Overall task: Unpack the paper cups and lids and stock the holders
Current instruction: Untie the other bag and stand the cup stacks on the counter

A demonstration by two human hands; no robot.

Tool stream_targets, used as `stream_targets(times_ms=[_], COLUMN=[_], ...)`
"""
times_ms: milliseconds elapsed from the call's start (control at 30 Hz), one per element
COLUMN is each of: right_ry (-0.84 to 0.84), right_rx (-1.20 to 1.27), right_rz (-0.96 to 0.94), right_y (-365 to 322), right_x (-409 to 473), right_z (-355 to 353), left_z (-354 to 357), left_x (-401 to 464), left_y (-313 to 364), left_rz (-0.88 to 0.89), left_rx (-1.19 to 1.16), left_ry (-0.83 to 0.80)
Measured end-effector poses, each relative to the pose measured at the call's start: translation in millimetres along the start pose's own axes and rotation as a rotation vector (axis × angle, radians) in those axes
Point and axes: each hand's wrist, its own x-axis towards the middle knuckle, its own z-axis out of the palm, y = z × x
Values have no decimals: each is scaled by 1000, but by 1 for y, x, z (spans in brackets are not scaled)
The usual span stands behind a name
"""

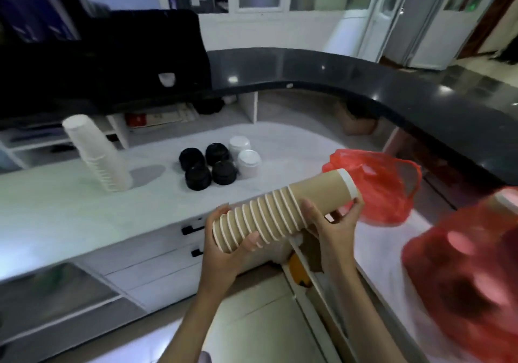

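Both hands are on the stack of brown cups (283, 211) — it's held up in the air above the near edge of the desk (70, 208), lying almost on its side. The long axis runs from the lower left, where the left hand (224, 239) cradles the rim-heavy end, up and to the right, where the closed base of the outermost cup sticks out past the right hand (336, 222).

Left fingers are curled up under and around the stack, thumb on the near side — a firm wrap. Right fingers curl round the underside nearer the base end, tips showing at the far edge.

Beyond the left fingers, well apart, stands the white cup stack (98, 152), leaning on the desk, mouths down. Straight out past the knuckles sit the black lids (207, 166) and white lids (245, 155), clustered together. Just past the right fingertips lies a red plastic bag (386, 186).

My read: the stack must swing upright and travel left and away — the left hand is the nearer one for that.
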Motion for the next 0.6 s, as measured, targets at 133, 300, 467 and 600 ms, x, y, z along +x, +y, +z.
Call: stream_targets(times_ms=[133, 300, 467, 600], right_ry=[-106, -164, -240, -358], right_rx=[-45, -109, -212, -314], right_rz=[27, -9, -112, -218], right_y=[26, 48, 77, 88], right_x=[12, 16, 24, 45], right_z=[86, 189, 265, 317], left_z=[-75, -161, -211, -231], left_x=[39, 86, 126, 158], left_y=[-11, -25, -47, -66], left_rz=[-12, -170, -313, -457], left_rx=[32, 41, 74, 40], left_ry=[72, 78, 128, 160])
